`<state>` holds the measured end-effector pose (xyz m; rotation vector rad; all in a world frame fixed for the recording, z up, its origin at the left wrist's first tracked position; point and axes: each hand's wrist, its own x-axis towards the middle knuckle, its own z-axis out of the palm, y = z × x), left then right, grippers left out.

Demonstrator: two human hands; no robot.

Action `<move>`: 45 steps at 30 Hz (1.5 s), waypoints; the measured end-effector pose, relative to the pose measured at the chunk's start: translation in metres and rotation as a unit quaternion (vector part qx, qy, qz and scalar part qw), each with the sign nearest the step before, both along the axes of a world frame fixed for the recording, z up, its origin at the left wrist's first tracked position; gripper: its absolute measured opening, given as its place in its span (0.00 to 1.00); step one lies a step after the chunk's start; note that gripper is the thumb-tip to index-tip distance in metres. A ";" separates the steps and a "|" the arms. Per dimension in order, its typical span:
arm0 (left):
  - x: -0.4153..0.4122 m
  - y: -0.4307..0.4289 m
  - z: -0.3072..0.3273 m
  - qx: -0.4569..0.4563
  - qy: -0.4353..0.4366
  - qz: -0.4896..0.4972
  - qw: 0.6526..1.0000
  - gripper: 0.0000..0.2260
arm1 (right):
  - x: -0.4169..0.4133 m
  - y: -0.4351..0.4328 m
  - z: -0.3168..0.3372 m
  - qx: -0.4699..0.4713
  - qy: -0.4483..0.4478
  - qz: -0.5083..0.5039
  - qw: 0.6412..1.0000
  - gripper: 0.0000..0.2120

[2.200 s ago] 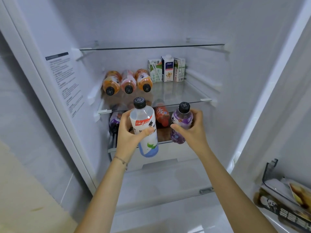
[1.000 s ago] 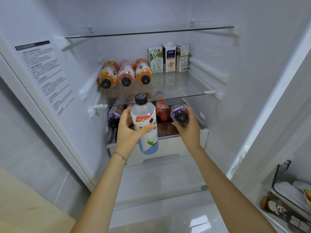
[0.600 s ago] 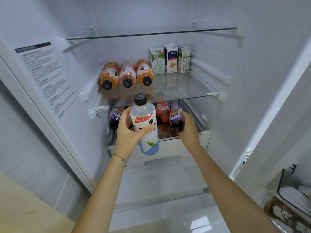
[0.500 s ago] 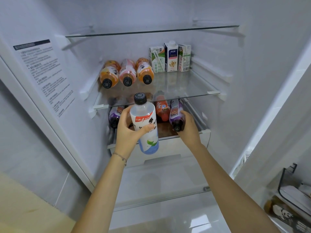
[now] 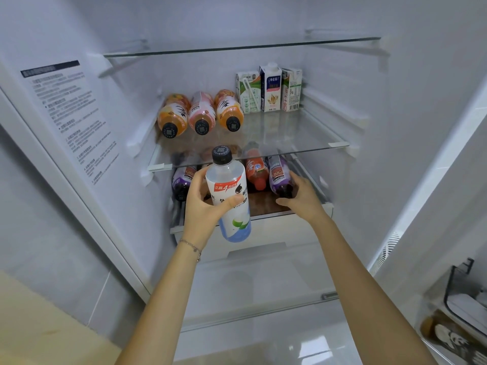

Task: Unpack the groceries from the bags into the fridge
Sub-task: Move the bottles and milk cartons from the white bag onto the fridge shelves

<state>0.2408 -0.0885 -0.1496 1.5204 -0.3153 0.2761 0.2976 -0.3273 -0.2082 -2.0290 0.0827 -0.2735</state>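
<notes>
My left hand point(image 5: 208, 206) grips a clear bottle with a white, red and blue label point(image 5: 229, 196), held upright in front of the open fridge. My right hand point(image 5: 300, 198) holds the cap end of a purple bottle point(image 5: 279, 175) that lies flat on the lower shelf point(image 5: 263, 204), beside a red bottle point(image 5: 255, 172). Another purple bottle point(image 5: 181, 180) lies at the left of that shelf.
On the glass shelf point(image 5: 303, 138) above lie three orange and pink bottles point(image 5: 201, 114), with three cartons point(image 5: 268, 90) standing behind them. A white drawer front point(image 5: 284, 227) sits below the lower shelf. A door bin point(image 5: 463, 306) with packets shows at lower right.
My right hand has tipped the purple bottle from upright to lying flat and slid it onto the lower shelf beside the red bottle. The left hand has kept its bottle in place.
</notes>
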 end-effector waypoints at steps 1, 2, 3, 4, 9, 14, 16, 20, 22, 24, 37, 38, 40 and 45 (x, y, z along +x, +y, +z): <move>0.000 0.000 0.001 -0.001 0.000 0.001 1.000 0.33 | 0.001 -0.001 0.000 0.023 -0.001 0.004 1.000 0.38; 0.001 -0.001 0.001 0.000 -0.001 0.001 1.000 0.33 | 0.003 -0.002 0.000 0.039 0.000 0.004 0.999 0.37; 0.001 -0.001 0.001 0.002 -0.003 -0.001 1.000 0.33 | 0.004 -0.002 -0.001 0.050 0.004 -0.001 0.999 0.36; 0.001 -0.001 0.002 0.002 -0.004 -0.003 1.000 0.33 | 0.007 -0.001 -0.002 0.051 0.011 -0.008 0.999 0.34; 0.000 -0.002 0.003 0.005 -0.007 -0.008 1.000 0.32 | 0.022 0.002 0.003 0.051 0.035 -0.020 0.998 0.30; 0.002 -0.006 0.002 0.012 -0.011 -0.008 1.000 0.32 | 0.032 -0.001 0.004 0.061 0.041 -0.014 0.997 0.30; 0.003 -0.007 0.001 0.016 -0.008 -0.007 1.000 0.33 | 0.034 -0.001 0.007 0.053 0.046 -0.010 0.997 0.30; 0.004 -0.009 0.003 0.024 -0.007 -0.005 1.000 0.32 | 0.041 0.000 0.012 0.035 0.052 -0.009 0.998 0.30; 0.003 -0.008 0.004 0.024 -0.009 -0.004 1.000 0.30 | 0.042 0.000 0.012 0.033 0.055 -0.009 0.998 0.30; 0.002 -0.009 0.005 0.020 -0.011 -0.004 1.000 0.29 | 0.041 0.000 0.011 0.031 0.059 -0.004 0.998 0.31; -0.006 -0.017 0.000 0.046 -0.014 -0.005 0.999 0.30 | -0.022 0.022 0.038 0.084 -0.013 -0.021 0.996 0.22; -0.007 -0.018 -0.001 0.048 -0.017 -0.010 0.999 0.30 | -0.031 0.024 0.044 0.100 -0.014 -0.010 0.995 0.19; -0.009 -0.020 -0.003 0.051 -0.018 -0.023 0.998 0.31 | -0.053 0.028 0.062 0.124 -0.029 0.038 0.991 0.15; -0.017 -0.026 -0.002 0.077 -0.040 -0.051 0.995 0.33 | -0.104 0.037 0.105 0.104 -0.013 0.187 0.977 0.23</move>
